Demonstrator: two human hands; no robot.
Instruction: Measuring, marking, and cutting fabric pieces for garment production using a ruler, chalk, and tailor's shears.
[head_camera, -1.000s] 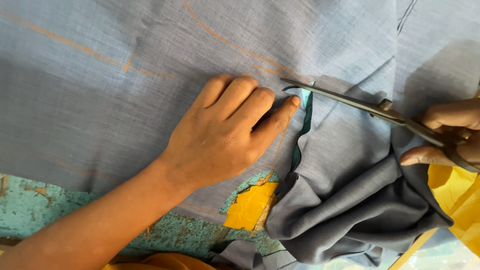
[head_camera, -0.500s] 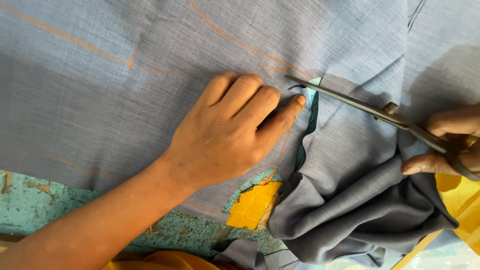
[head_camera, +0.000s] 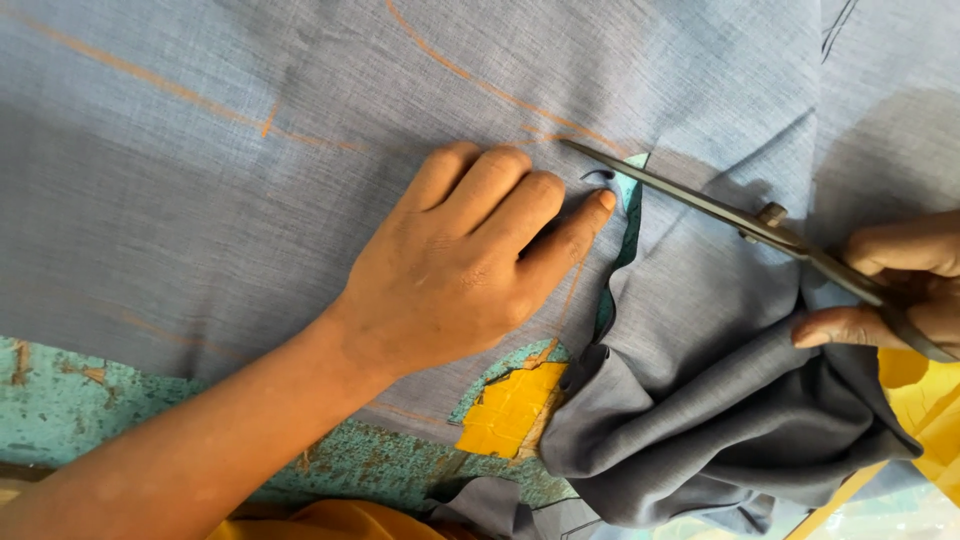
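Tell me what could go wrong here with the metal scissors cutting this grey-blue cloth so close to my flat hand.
The left hand presses the grey-blue cloth with its index fingertip close to the blades of the metal scissors, so a nick looks possible. The cut could also drift off the orange chalk line. The bunched cut piece under the right hand might drag the fabric.

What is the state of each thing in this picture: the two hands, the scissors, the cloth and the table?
left hand: flat, fingers together, pressing the grey cloth down
right hand: closed around the scissors' handles
scissors: blades nearly shut, tip at the cut's end
grey cloth: spread flat, marked with orange lines, partly cut
cut piece: bunched in folds
table: turquoise paint worn and chipped
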